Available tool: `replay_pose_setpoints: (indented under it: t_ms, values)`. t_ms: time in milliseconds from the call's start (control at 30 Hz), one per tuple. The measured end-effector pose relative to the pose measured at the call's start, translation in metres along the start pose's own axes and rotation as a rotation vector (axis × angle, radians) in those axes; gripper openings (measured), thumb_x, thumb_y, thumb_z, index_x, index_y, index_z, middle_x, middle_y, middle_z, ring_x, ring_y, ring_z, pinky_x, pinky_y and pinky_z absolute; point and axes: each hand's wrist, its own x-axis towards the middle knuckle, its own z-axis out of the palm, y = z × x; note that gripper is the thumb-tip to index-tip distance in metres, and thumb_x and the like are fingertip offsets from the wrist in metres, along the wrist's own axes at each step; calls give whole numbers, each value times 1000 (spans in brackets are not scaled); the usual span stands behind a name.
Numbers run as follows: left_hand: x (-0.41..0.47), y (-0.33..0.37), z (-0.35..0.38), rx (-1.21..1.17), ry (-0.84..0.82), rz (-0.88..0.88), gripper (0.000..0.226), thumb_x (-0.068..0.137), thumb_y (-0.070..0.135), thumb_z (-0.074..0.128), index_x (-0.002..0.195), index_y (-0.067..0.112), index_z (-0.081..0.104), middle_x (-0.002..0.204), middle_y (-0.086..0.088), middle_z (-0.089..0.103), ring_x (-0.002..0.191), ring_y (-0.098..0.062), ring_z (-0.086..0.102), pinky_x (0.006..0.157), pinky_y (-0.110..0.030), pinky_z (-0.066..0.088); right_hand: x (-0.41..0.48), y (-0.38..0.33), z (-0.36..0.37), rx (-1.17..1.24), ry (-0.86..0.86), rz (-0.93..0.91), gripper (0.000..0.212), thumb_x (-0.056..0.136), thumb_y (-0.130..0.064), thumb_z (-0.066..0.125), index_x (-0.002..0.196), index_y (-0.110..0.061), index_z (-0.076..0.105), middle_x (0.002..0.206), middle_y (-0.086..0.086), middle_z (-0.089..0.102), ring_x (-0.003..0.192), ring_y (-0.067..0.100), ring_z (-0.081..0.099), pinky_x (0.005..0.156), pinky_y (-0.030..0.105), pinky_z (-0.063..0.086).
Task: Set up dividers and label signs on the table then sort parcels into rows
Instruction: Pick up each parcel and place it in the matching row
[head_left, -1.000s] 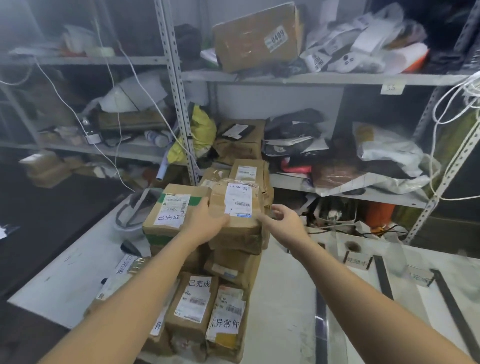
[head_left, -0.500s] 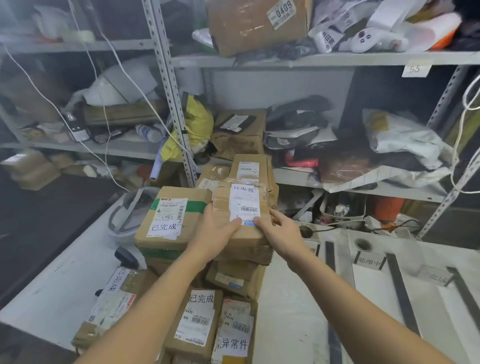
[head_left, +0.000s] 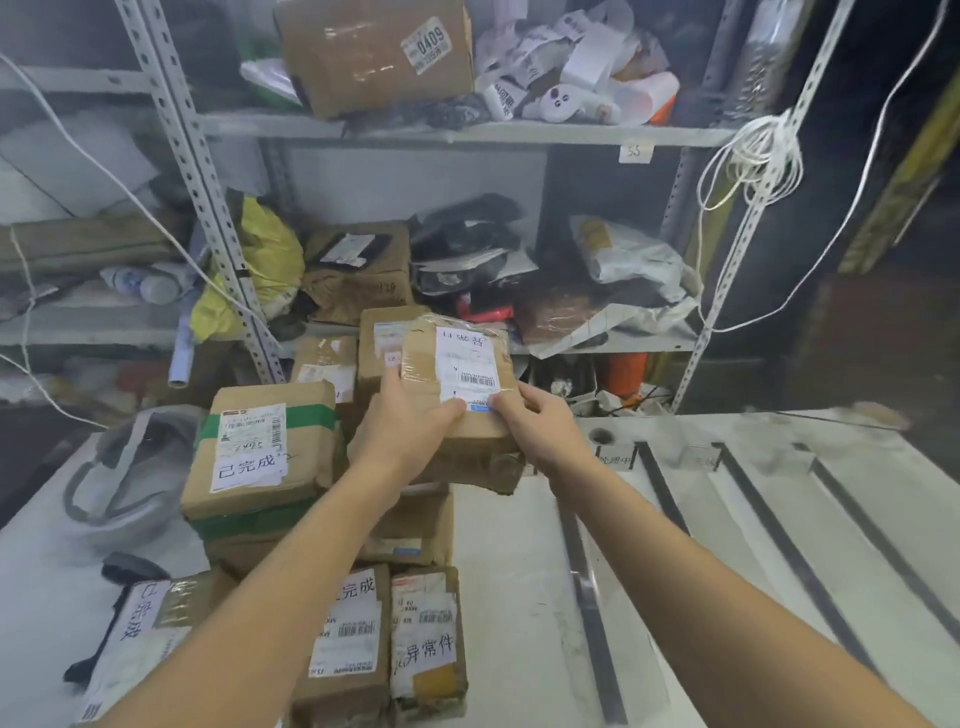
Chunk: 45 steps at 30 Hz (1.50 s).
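A brown cardboard parcel (head_left: 457, 358) with a white barcode label is lifted and tilted above a pile of parcels (head_left: 260, 457) on the white table (head_left: 509, 597). My left hand (head_left: 405, 431) grips its left near side, and my right hand (head_left: 535, 431) grips its near right corner, thumb on the label. Several dark divider strips (head_left: 587, 582) lie in parallel on the table to the right. Small label signs (head_left: 615, 460) stand at their far ends.
Metal shelving (head_left: 467, 132) packed with boxes, bags and cables stands right behind the table. A grey bag (head_left: 130, 478) lies left of the pile. More labelled parcels (head_left: 426, 644) sit at the pile's near side. A coiled white cable (head_left: 753, 156) hangs on the right shelf post.
Both hands have closed on the top parcel and lifted it up and to the right off the pile, tilting its label toward me. The view has shifted right.
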Motion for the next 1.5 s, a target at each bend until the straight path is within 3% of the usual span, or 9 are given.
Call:
replay_pose_setpoints:
  t_ms: [67, 167, 300, 500, 800, 900, 1033, 1200, 1500]
  values:
    - [-12, 14, 16, -48, -74, 27, 77, 59, 60, 67, 128, 42, 39, 124, 13, 61, 105, -17, 62, 87, -47, 55, -11, 0, -24, -12, 60, -4, 12, 90, -37, 58, 94, -43, 67, 98, -14, 73, 89, 11, 72, 80, 35, 60]
    - [-33, 37, 49, -93, -177, 88, 71, 64, 51, 70, 128, 38, 40, 128, 10, 60, 108, -16, 61, 87, -45, 56, -35, 3, -71, 24, 135, 5, 22, 90, -33, 59, 110, -33, 69, 101, -10, 73, 90, 12, 72, 74, 32, 60]
    - [-64, 69, 102, -87, -253, 143, 64, 64, 50, 75, 121, 39, 49, 113, 14, 64, 103, -13, 62, 90, -44, 54, -68, 16, -145, 67, 204, 24, 35, 88, -33, 64, 122, -24, 69, 105, -7, 75, 90, 12, 73, 64, 24, 54]
    - [-137, 124, 209, -222, -423, 210, 51, 82, 23, 75, 127, 29, 52, 112, 14, 65, 102, -6, 62, 81, -24, 50, -115, 49, -282, 57, 267, 17, 40, 88, -33, 67, 127, -22, 66, 109, -7, 74, 91, 9, 72, 61, 20, 52]
    - [-237, 204, 377, -248, -546, 264, 48, 90, 16, 63, 136, 26, 52, 125, 5, 63, 109, -13, 61, 97, -36, 51, -181, 97, -486, 11, 348, 35, 38, 95, -30, 62, 131, -19, 63, 102, -12, 70, 74, -3, 67, 52, 11, 47]
    - [-251, 218, 428, -232, -590, 232, 51, 91, 21, 65, 139, 25, 49, 127, 5, 60, 110, -13, 59, 93, -35, 53, -185, 113, -537, -6, 333, 70, 39, 97, -34, 61, 134, -23, 61, 104, -15, 68, 87, 1, 66, 63, 17, 50]
    - [-242, 220, 485, -149, -567, 195, 68, 79, 42, 74, 139, 30, 44, 130, 3, 59, 109, -17, 60, 92, -42, 55, -168, 136, -584, -13, 318, 115, 38, 98, -32, 59, 135, -24, 59, 112, -8, 69, 93, 8, 65, 69, 22, 50]
    - [-213, 209, 543, -116, -557, 137, 78, 74, 48, 78, 139, 33, 38, 135, 2, 54, 114, -20, 56, 92, -45, 55, -122, 166, -619, -78, 259, 170, 36, 99, -35, 57, 134, -24, 57, 113, -8, 67, 91, 4, 62, 65, 20, 46]
    - [-165, 181, 596, -54, -491, -14, 67, 78, 34, 79, 135, 25, 44, 122, 3, 57, 106, -17, 58, 86, -36, 57, -35, 222, -635, -128, 92, 255, 38, 101, -33, 54, 137, -22, 55, 124, -4, 66, 96, 3, 62, 69, 19, 47]
